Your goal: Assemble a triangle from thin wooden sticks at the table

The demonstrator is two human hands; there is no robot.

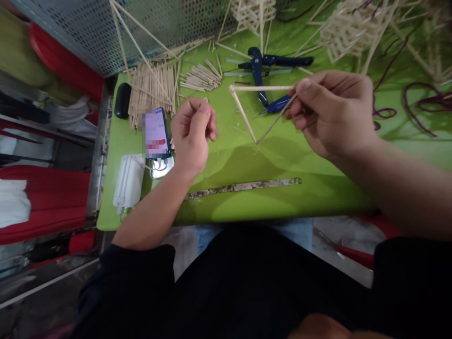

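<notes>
My right hand (334,110) pinches one corner of a triangle of thin wooden sticks (244,115) between thumb and fingers. Its other two corners point left and down, above the green table (226,165). Left of the triangle and apart from it is my left hand (194,134), closed with thumb against curled fingers. A tiny pale bit shows at its fingertips, too small to name. Beyond the hands lie a small pile of short sticks (201,77) and a larger pile of longer sticks (151,89). A dark blue cutter (257,70) and a blue-handled tool (278,103) lie behind the triangle.
At the left are a phone (157,134), a white power bank (129,181) with a cable, and a black case (123,100). A patterned strip (247,187) lies near the front edge. Stick structures (349,30) and purple cord (427,106) occupy the right. A perforated metal panel (84,33) stands behind.
</notes>
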